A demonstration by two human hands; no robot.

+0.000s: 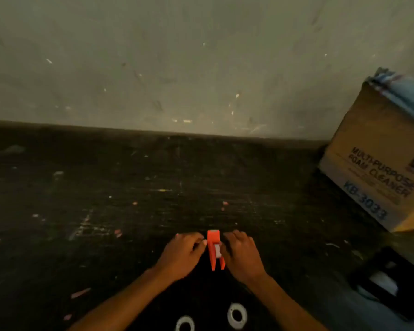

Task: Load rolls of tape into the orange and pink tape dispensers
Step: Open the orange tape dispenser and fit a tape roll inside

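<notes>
An orange tape dispenser [215,249] stands on the dark, scratched table, with a pale roll showing in its middle. My left hand [183,253] touches its left side with curled fingers. Pressed against its right side is my right hand [240,253]. Two white rolls of tape lie flat near the bottom edge, one roll [185,323] on the left and another roll [236,315] on the right, between my forearms. No pink dispenser is in view.
A cardboard box [378,163] marked "Multi-purpose foam cleaner" stands at the right against the grey wall [177,68]. A black object [387,280] sits at the lower right. Small scraps of paper lie scattered on the table [81,211].
</notes>
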